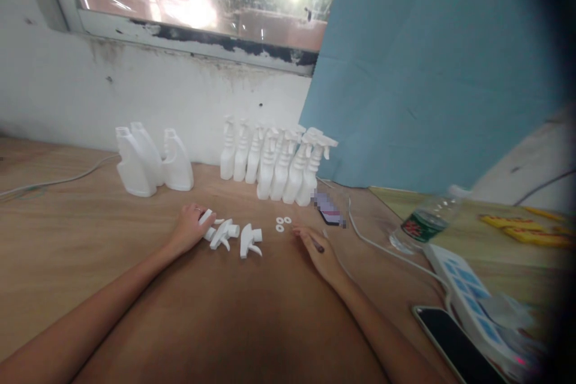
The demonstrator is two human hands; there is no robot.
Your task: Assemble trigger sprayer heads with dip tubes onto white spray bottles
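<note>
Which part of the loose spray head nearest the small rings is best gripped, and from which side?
I'd pinch the long back of the loose spray head from above, coming from the person's near side. Its collar and trigger stick out rightward, leaving that back exposed; the neighbouring spray head would probably crowd an approach from the left.

White trigger heads (pixel 245 242) loose, on their sides, left ones bunched, rightmost apart; three white rings (pixel 277 228) flat, clustered right of heads; dark slim stick (pixel 318 246) slanted, mostly hidden.
</note>
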